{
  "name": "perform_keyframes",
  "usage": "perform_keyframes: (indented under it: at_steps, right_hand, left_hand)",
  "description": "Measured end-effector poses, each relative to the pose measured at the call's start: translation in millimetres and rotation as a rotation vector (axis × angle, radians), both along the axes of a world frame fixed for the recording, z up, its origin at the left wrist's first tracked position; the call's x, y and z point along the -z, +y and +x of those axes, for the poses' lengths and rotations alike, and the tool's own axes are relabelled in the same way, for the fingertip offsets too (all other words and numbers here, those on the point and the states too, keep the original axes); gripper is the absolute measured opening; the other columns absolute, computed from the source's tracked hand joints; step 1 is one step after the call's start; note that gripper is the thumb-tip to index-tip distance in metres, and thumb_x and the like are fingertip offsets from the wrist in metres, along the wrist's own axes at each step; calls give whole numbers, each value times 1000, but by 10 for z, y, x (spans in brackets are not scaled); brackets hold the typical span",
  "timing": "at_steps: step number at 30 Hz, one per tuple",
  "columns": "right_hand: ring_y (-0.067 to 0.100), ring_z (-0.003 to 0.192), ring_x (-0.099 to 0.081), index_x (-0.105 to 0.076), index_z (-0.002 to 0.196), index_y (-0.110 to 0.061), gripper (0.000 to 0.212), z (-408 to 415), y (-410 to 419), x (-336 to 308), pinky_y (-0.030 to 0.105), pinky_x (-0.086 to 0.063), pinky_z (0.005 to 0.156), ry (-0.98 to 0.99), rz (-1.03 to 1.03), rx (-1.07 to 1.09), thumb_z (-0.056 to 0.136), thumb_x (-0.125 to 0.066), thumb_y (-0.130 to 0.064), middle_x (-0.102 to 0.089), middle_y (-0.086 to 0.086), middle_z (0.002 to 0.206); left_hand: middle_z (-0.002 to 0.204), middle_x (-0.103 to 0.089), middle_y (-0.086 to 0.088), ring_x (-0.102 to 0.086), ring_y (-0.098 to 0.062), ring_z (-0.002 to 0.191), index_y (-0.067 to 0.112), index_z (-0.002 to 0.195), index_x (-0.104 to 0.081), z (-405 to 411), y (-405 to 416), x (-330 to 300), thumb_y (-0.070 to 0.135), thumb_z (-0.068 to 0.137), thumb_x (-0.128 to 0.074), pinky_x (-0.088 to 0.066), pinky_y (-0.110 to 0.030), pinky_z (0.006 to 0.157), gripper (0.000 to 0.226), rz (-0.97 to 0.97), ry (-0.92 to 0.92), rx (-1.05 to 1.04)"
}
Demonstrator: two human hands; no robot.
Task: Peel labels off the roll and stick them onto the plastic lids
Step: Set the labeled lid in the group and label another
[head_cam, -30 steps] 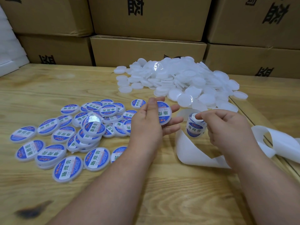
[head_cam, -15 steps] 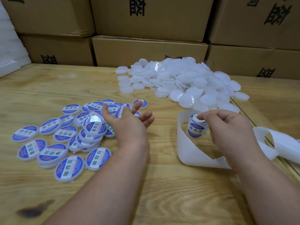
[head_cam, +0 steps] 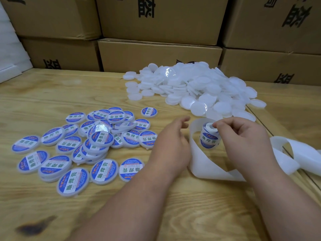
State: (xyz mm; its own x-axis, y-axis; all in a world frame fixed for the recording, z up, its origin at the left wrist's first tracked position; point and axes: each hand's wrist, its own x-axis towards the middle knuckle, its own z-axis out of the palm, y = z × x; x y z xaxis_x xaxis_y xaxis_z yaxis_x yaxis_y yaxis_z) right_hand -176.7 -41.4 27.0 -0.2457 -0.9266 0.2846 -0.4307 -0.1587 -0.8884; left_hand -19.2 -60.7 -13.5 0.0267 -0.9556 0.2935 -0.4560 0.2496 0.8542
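The label roll [head_cam: 209, 136], near the table's [head_cam: 173, 214] right edge, is pinched at its top by the right hand [head_cam: 243, 141], while nothing is held in the relaxed left hand [head_cam: 171, 145] beside it, with bare lids [head_cam: 196, 89] heaped toward the far edge.

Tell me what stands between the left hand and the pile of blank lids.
Nothing visible does. The left hand hovers empty beside the label roll; only bare wooden table separates it from the blank lids beyond.

Blue/white labelled lids [head_cam: 101, 138], plain white lids [head_cam: 196, 87], tan boxes [head_cam: 159, 54]
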Motion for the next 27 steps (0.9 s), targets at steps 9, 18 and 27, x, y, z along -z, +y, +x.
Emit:
perform_keyframes:
  at_steps: [9,18,27]
  right_hand:
    - [2,42,-45,-73,71,-24,24,-18,-15,3,8,-33,41,-75,-26,33,93,-64,-19,-47,-17,45]
    - [1,45,-46,-72,68,-23,23,-11,-18,-10,9,-35,44,-93,-52,32,90,-64,-24,-50,-16,47]
    - [1,44,-44,-66,66,-17,29,-51,-50,23,6,-34,45,-58,-66,51,94,-65,-21,-45,-17,45]
  left_hand:
    - [137,-53,5,-59,-18,112,52,148,-23,-95,-602,62,22,94,-59,-41,-32,84,71,-9,-143,-60]
    - [151,-42,-6,-38,-32,134,31,155,-29,-229,-1281,55,42,98,-53,-37,-44,106,63,-42,-478,-125]
    - [145,-37,-8,-34,-31,130,32,154,-33,-305,-1625,74,66,97,-31,-34,-45,103,67,5,-742,-231]
